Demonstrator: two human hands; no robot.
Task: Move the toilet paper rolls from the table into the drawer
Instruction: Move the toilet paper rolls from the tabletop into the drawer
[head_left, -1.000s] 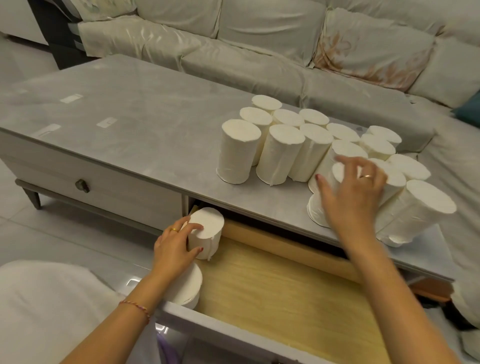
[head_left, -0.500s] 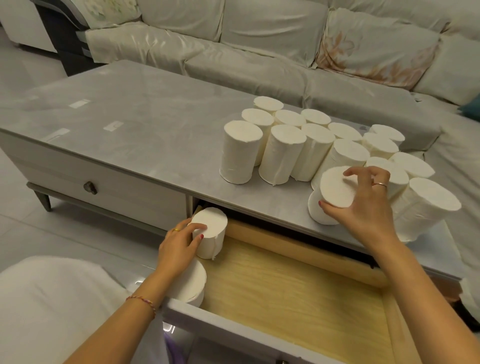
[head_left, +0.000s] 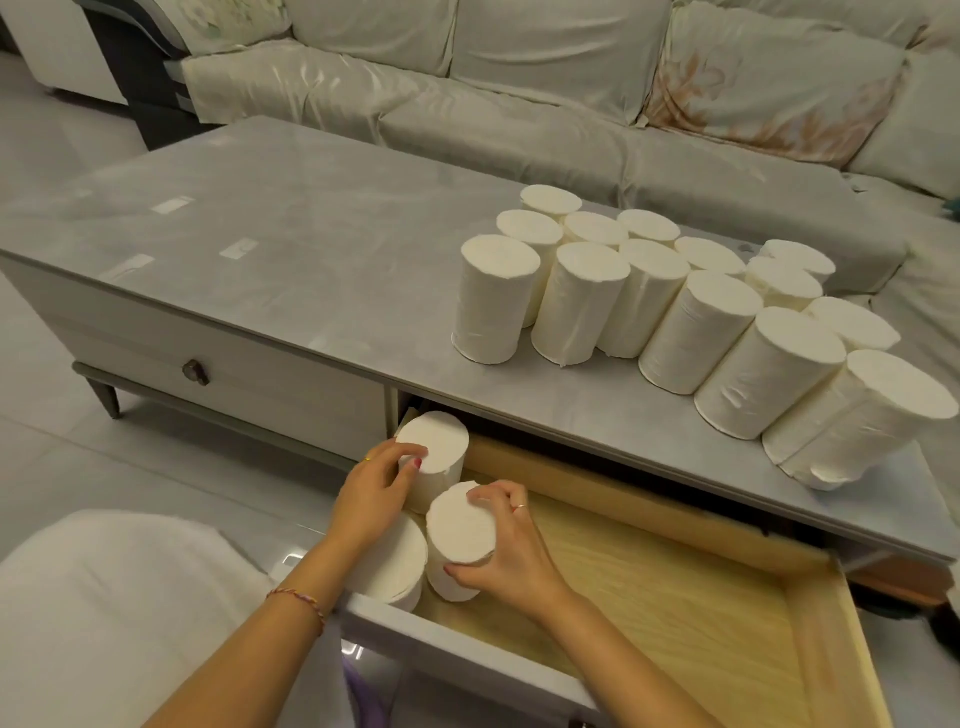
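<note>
Unlabelled toilet paper rolls (head_left: 582, 304), open drawer (head_left: 675, 587)

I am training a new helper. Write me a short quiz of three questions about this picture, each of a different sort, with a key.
1. True or false: the drawer stands open.
2. Multiple choice: where in the drawer are the rolls placed so far? A) far right end B) left end C) spread over the whole floor
3. Fill the gap: the right hand holds a roll, and the left hand rests on the ____ roll behind it.

Key: 1 true. 2 B. 3 upright; most rolls still stand in a group on the table.
</note>
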